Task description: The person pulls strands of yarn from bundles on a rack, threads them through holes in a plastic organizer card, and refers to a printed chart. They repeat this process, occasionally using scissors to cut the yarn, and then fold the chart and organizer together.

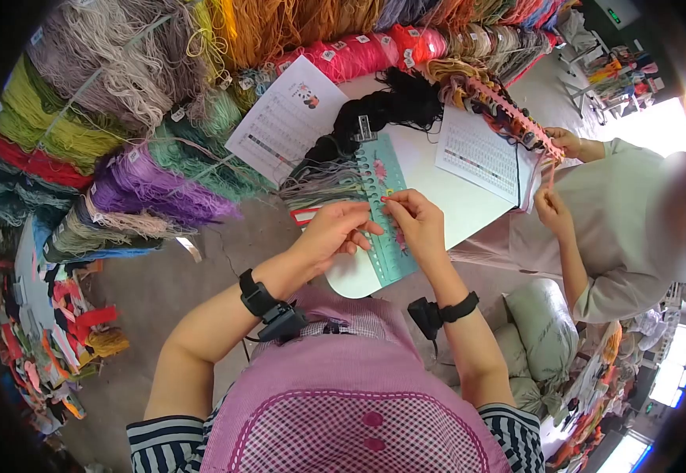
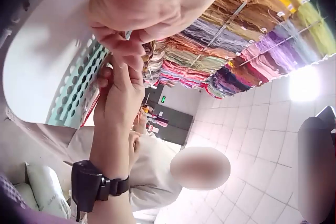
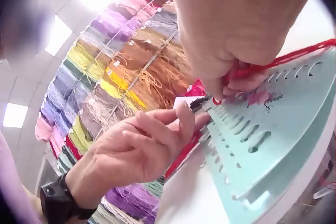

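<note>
A teal board [image 1: 391, 263] with rows of holes and pink flower prints lies on the white table. My right hand [image 1: 422, 229] is over its right side, pinching red thread [image 3: 299, 54] between thumb and fingers; in the right wrist view the strands trail away across the board [image 3: 286, 113]. At the board's left edge, my left hand [image 1: 331, 235] hovers palm inward, fingers loosely bent and apart, with nothing visible in them. In the left wrist view the two hands overlap, hiding the fingertips. Grey and muted threads [image 1: 323, 185] hang from the board's left holes.
Black yarn [image 1: 394, 102] and printed sheets [image 1: 288, 118] [image 1: 481, 154] lie farther back on the white table [image 1: 430, 201]. Coloured yarn bundles [image 1: 114, 71] line the back and left. Another person [image 1: 595, 213] at the right handles a pink strip of threads [image 1: 516, 118].
</note>
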Demonstrator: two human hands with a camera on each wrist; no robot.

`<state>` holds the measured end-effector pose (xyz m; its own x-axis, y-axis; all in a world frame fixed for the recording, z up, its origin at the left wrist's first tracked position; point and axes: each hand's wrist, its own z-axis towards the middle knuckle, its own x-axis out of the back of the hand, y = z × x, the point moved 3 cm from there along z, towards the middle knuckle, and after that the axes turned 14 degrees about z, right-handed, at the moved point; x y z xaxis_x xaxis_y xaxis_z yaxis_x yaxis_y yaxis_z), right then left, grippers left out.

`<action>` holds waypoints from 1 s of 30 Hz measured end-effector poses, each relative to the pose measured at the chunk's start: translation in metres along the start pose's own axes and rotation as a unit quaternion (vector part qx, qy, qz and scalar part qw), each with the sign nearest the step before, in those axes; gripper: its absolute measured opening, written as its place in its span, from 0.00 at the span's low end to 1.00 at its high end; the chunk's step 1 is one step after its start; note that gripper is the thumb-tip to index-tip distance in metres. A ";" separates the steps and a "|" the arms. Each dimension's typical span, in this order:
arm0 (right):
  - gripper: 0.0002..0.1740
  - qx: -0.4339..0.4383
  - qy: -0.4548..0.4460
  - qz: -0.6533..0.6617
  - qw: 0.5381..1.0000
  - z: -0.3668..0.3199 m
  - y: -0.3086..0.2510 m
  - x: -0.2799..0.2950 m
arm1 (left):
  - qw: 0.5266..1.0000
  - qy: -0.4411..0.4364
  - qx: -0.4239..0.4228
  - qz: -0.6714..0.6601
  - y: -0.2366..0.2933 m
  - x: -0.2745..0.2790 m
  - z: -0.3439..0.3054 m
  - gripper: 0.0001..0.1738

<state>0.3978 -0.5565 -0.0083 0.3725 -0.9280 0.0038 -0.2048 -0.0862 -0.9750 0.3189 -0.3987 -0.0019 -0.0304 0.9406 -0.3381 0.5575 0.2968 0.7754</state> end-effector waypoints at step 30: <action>0.36 0.155 -0.005 -0.206 0.966 -0.026 -0.009 0.000 | 0.966 -0.130 0.034 0.221 0.019 -0.017 0.006 0.07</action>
<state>0.3759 -0.5652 0.0063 0.3729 -0.8348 0.4050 0.2431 -0.3333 -0.9109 0.3355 -0.4104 0.0157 0.4286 0.8966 -0.1115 0.5221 -0.1451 0.8405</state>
